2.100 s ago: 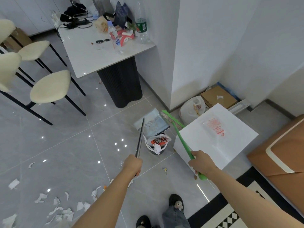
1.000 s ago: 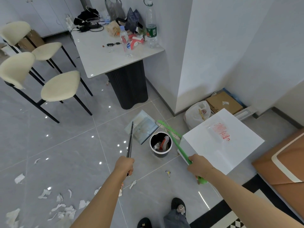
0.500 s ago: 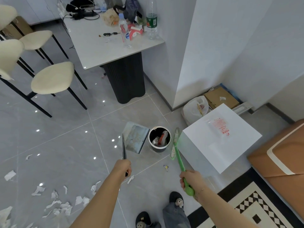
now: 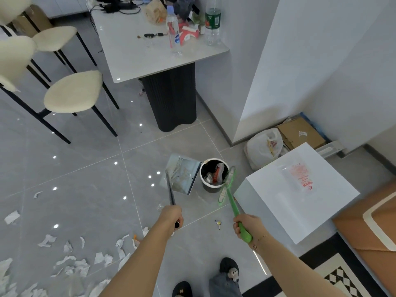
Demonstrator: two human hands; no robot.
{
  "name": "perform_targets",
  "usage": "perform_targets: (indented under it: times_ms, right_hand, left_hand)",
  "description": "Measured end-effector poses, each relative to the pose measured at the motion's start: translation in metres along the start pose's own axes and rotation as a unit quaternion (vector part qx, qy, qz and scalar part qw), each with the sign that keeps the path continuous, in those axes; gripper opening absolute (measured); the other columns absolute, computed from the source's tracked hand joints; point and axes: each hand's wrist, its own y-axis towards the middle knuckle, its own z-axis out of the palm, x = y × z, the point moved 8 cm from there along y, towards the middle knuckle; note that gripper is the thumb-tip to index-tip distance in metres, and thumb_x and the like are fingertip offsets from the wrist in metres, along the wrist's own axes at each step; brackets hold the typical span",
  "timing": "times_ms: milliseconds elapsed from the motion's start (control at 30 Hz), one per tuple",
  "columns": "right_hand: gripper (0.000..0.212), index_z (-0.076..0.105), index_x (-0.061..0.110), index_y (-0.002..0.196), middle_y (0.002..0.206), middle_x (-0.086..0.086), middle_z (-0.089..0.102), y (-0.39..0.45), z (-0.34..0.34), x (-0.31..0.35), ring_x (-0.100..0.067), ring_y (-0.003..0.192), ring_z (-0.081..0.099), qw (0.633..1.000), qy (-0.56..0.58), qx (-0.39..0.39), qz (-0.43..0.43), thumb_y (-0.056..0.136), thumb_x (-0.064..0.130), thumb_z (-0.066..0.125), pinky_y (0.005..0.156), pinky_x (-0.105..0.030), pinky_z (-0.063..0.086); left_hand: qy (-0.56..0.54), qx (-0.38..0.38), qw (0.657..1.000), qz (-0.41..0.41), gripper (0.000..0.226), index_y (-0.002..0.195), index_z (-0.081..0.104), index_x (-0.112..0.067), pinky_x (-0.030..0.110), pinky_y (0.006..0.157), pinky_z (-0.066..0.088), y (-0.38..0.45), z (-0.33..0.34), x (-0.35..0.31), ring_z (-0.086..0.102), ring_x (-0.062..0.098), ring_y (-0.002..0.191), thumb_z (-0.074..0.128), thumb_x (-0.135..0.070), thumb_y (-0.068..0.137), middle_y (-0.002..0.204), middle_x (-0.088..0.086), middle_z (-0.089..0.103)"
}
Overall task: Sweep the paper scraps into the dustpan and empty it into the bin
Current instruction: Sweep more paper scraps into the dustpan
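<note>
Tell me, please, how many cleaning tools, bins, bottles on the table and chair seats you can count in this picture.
Cleaning tools: 2, the dustpan and the green brush
Bins: 1, the bin
Bottles on the table: 2, and
Chair seats: 4
Total: 9

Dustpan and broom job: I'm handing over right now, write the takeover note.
Left hand grips the dustpan's black handle; the dustpan hangs just left of the bin.
Right hand grips the green broom, its head beside the bin's right rim.
Done: the dustpan looks emptied; rubbish sits in the bin.
Left: many paper scraps lie on the floor at lower left, plus a small item near the feet. Sweep them up and empty again.
</note>
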Motion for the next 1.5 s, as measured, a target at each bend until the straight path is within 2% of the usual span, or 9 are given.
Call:
perform_targets:
  times_ms: [167, 267, 400, 533, 667, 933, 1167, 1333, 1500]
  right_hand:
    - [0.015, 0.05, 0.003, 0.076, 0.056, -0.011, 0.045, 0.024, -0.012, 0.012, -0.012, 0.028, 0.039, 0.999, -0.046, -0.016, -0.009, 0.086, -0.007, 0.05, 0.031, -0.014, 0.034]
    - [0.015, 0.051, 0.004, 0.075, 0.053, -0.01, 0.046, 0.037, -0.012, 0.005, -0.017, 0.039, 0.039, 0.995, -0.097, -0.025, -0.016, 0.085, -0.007, 0.05, 0.035, -0.018, 0.035]
    - [0.019, 0.048, 0.003, 0.07, 0.057, -0.011, 0.046, 0.051, -0.003, -0.008, -0.018, 0.042, 0.04, 0.99, -0.141, -0.025, -0.011, 0.086, -0.008, 0.049, 0.036, -0.018, 0.036]
    - [0.022, 0.047, 0.002, 0.067, 0.053, -0.011, 0.047, 0.072, 0.004, -0.03, -0.019, 0.038, 0.043, 0.98, -0.196, -0.039, 0.016, 0.086, -0.008, 0.05, 0.043, -0.022, 0.037]
    - [0.024, 0.042, 0.004, 0.07, 0.058, -0.009, 0.039, 0.097, 0.012, -0.061, -0.012, 0.02, 0.037, 0.97, -0.232, -0.049, 0.053, 0.088, -0.012, 0.043, 0.031, -0.013, 0.034]
    - [0.031, 0.037, 0.009, 0.056, 0.056, -0.007, 0.04, 0.128, 0.087, -0.146, -0.02, 0.05, 0.04, 0.923, -0.382, -0.018, 0.039, 0.08, -0.007, 0.044, 0.046, -0.022, 0.029]
    - [0.028, 0.042, 0.009, 0.059, 0.059, -0.004, 0.044, 0.099, 0.158, -0.2, -0.014, 0.051, 0.04, 0.855, -0.516, 0.049, 0.011, 0.084, 0.001, 0.051, 0.045, -0.02, 0.032]
    - [0.027, 0.047, 0.003, 0.059, 0.051, -0.01, 0.047, 0.066, 0.171, -0.167, -0.009, 0.026, 0.041, 0.877, -0.47, 0.094, 0.021, 0.083, -0.008, 0.052, 0.034, -0.018, 0.032]
    - [0.011, 0.06, -0.002, 0.087, 0.055, -0.01, 0.049, 0.054, 0.208, -0.122, -0.019, 0.044, 0.045, 0.837, -0.533, 0.103, -0.07, 0.078, -0.004, 0.056, 0.044, -0.025, 0.04]
  left_hand:
    - [-0.095, -0.013, 0.995, -0.036, 0.036, 0.059, 0.036, -0.008, 0.016, 0.045, 0.022, 0.016, -0.001, -0.01, 0.029, 0.013, 0.019, 0.039, 0.0, 0.094, 0.022, 0.0, 0.031]
    - [-0.182, -0.006, 0.982, -0.055, 0.033, 0.063, 0.039, -0.009, 0.003, 0.034, 0.023, 0.027, -0.009, 0.001, 0.027, 0.006, 0.016, 0.041, -0.002, 0.095, 0.025, -0.002, 0.033]
    - [-0.294, 0.007, 0.952, -0.084, 0.028, 0.069, 0.042, -0.01, 0.005, 0.026, 0.025, 0.027, -0.015, 0.015, 0.03, 0.002, 0.018, 0.042, -0.004, 0.097, 0.027, -0.004, 0.035]
    - [-0.36, -0.006, 0.928, -0.094, 0.029, 0.069, 0.04, -0.011, 0.006, 0.026, 0.026, 0.026, -0.028, 0.037, 0.03, 0.001, 0.019, 0.042, -0.003, 0.096, 0.029, -0.004, 0.035]
    - [-0.413, -0.014, 0.905, -0.104, 0.03, 0.068, 0.038, -0.013, 0.006, 0.025, 0.026, 0.031, -0.052, 0.067, 0.029, 0.001, 0.02, 0.042, -0.004, 0.097, 0.03, -0.004, 0.034]
    - [-0.439, -0.029, 0.893, -0.097, 0.028, 0.07, 0.041, -0.012, 0.006, 0.026, 0.025, 0.053, -0.117, 0.128, 0.03, 0.0, 0.022, 0.042, -0.007, 0.098, 0.032, -0.006, 0.033]
    - [-0.46, -0.021, 0.885, -0.071, 0.031, 0.068, 0.039, -0.014, 0.006, 0.027, 0.025, 0.054, -0.172, 0.169, 0.031, -0.001, 0.024, 0.043, -0.008, 0.098, 0.034, -0.007, 0.033]
    - [-0.495, -0.014, 0.866, -0.065, 0.031, 0.069, 0.037, -0.017, 0.007, 0.026, 0.025, 0.058, -0.2, 0.183, 0.031, 0.0, 0.024, 0.043, -0.007, 0.098, 0.034, -0.007, 0.034]
    - [-0.525, -0.011, 0.849, -0.062, 0.032, 0.069, 0.037, -0.02, 0.008, 0.026, 0.026, 0.067, -0.224, 0.186, 0.032, 0.0, 0.023, 0.043, -0.006, 0.097, 0.032, -0.004, 0.033]
